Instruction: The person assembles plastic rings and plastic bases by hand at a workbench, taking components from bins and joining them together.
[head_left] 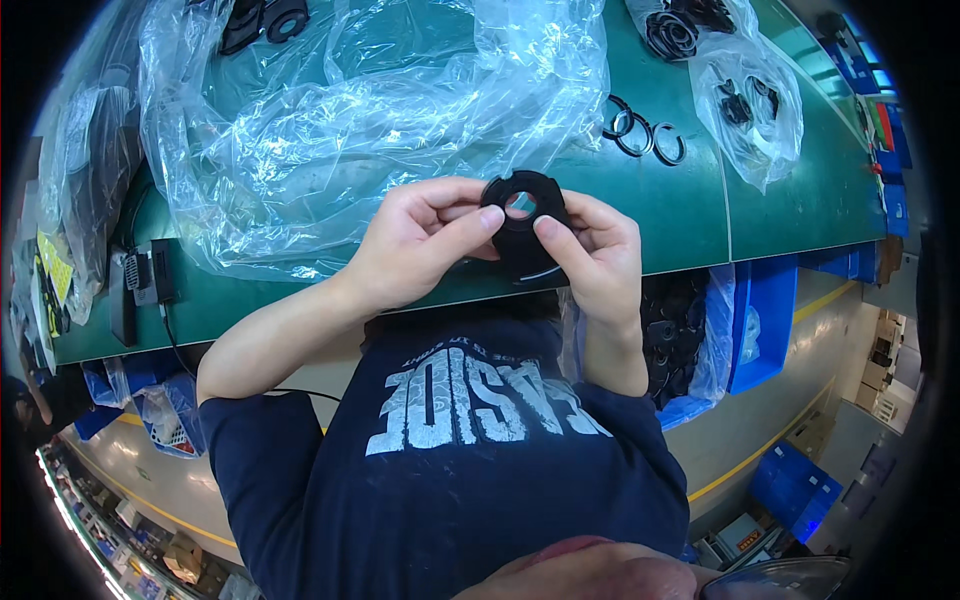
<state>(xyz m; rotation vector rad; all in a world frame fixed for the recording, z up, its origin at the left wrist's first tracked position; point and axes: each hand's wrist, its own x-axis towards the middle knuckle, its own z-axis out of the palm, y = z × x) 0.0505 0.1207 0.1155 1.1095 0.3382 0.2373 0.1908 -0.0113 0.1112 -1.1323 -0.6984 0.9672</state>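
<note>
Between my two hands is a flat black plastic part (522,243) with a round hole near its upper end. My left hand (425,232) pinches its left edge, the thumb lying beside the hole. On the other side my right hand (592,245) grips it, thumb pressed on the face just right of the hole. The fingers behind the part are mostly hidden. It is held above the front edge of the green table (680,215). Several loose black rings (634,133) lie on the table beyond my right hand.
Crumpled clear plastic sheeting (330,150) covers much of the table, with black parts (287,20) at its far left. Bags of black parts (748,110) lie at the far right. Below the table edge stands a blue bin (765,320) beside similar black parts (672,330). A small black device (152,272) sits left.
</note>
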